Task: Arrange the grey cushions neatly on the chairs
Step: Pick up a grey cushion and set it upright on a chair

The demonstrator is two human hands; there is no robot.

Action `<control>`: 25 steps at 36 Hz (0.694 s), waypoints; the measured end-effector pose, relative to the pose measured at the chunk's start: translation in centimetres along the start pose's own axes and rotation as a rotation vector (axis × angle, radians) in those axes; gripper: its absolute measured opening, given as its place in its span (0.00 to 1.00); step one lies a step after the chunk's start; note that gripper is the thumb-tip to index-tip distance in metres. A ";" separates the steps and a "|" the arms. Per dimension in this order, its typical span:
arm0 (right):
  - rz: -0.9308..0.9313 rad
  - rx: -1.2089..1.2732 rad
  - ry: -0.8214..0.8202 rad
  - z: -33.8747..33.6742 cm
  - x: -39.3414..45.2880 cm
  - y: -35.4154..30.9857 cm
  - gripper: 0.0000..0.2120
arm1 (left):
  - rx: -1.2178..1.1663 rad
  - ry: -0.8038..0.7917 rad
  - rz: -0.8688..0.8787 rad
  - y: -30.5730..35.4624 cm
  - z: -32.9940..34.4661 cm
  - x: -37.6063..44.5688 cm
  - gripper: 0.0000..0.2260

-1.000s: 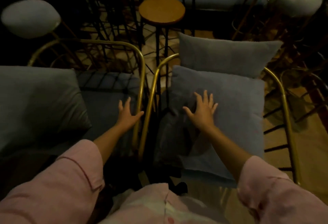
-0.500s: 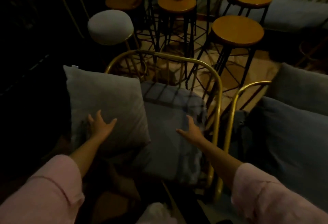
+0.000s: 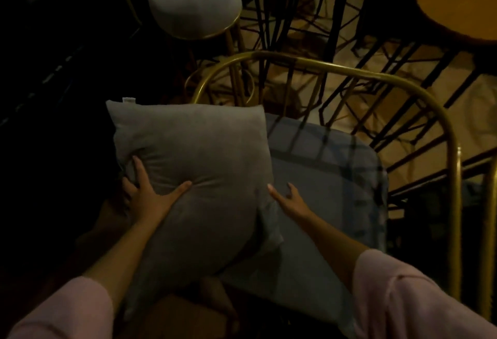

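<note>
A grey throw cushion stands tilted at the left edge of a gold-framed chair, overlapping the chair's blue-grey seat cushion. My left hand presses into the grey cushion's lower left side, thumb spread across its face and fingers dug into the fabric. My right hand touches the cushion's right edge with its fingers apart, resting over the seat cushion. Pink sleeves cover both forearms.
A round grey-topped stool with a gold rim stands behind the chair on the left. A wooden round stool is at the upper right among black metal legs. The left side is dark. A second gold chair frame adjoins at the right.
The view has turned from the right chair to the left one. My left hand now grips the grey cushion, which has risen and shifted right over the seat; my right hand has moved to its edge.
</note>
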State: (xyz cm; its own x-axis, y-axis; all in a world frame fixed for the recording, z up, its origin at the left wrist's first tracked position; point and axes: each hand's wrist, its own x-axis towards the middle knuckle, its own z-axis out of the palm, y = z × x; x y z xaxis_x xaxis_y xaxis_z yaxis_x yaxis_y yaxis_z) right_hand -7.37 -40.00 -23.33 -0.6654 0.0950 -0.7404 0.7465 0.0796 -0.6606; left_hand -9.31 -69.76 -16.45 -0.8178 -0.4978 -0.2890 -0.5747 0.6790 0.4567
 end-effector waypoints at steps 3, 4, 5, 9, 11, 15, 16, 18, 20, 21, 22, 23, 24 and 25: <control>-0.002 0.055 0.017 1.4 1.9 -1.1 0.56 | -0.001 -0.017 0.022 -0.9 0.1 1.4 0.58; -0.002 0.077 0.024 1.7 2.7 -1.2 0.61 | -0.004 -0.024 0.030 -1.1 0.1 1.7 0.58; 0.010 0.101 0.018 2.0 3.0 -1.4 0.64 | -0.011 -0.025 0.039 -1.2 0.1 1.9 0.58; 0.039 0.186 -0.039 3.2 4.2 -1.4 0.59 | -0.056 0.032 0.066 -1.0 0.1 1.1 0.56; 0.045 0.209 -0.041 3.4 4.1 -1.4 0.65 | -0.085 0.058 0.080 -0.9 0.1 0.6 0.56; 0.011 0.244 -0.037 2.1 2.0 -1.7 0.53 | -0.188 0.077 0.130 -1.4 -0.3 0.3 0.56; 0.007 0.239 -0.033 1.5 1.2 -1.5 0.42 | -0.213 0.067 0.146 -1.5 -0.4 0.1 0.55; 0.011 0.262 0.017 0.0 -0.1 -0.2 0.29 | -0.246 0.033 0.181 -1.0 -0.2 -0.6 0.55; 0.003 0.300 0.126 -1.6 -1.5 1.3 0.27 | -0.284 -0.015 0.220 -0.1 0.5 -1.4 0.55; -0.006 0.320 0.185 -2.4 -2.2 2.2 0.28 | -0.303 -0.051 0.237 0.5 1.1 -1.8 0.55; -0.012 0.334 0.231 -3.2 -2.9 3.2 0.31 | -0.315 -0.097 0.251 1.0 1.8 -2.0 0.55; -0.016 0.340 0.259 -4.0 -3.8 3.9 0.35 | -0.315 -0.148 0.266 1.6 2.5 -2.2 0.55; -0.013 0.337 0.277 -4.9 -4.4 4.9 0.40 | -0.312 -0.200 0.287 2.2 3.3 -2.3 0.55; -0.017 0.326 0.293 -5.7 -5.0 5.9 0.45 | -0.303 -0.249 0.304 2.7 4.2 -2.3 0.54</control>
State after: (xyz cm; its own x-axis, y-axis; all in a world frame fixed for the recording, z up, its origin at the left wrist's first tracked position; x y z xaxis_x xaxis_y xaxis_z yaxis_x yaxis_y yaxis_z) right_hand 0.34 -34.35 -22.79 -0.6136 0.3773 -0.6936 0.6638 -0.2293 -0.7119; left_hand -9.08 -64.50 -18.07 -0.9510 -0.1324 -0.2796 -0.3039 0.5680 0.7649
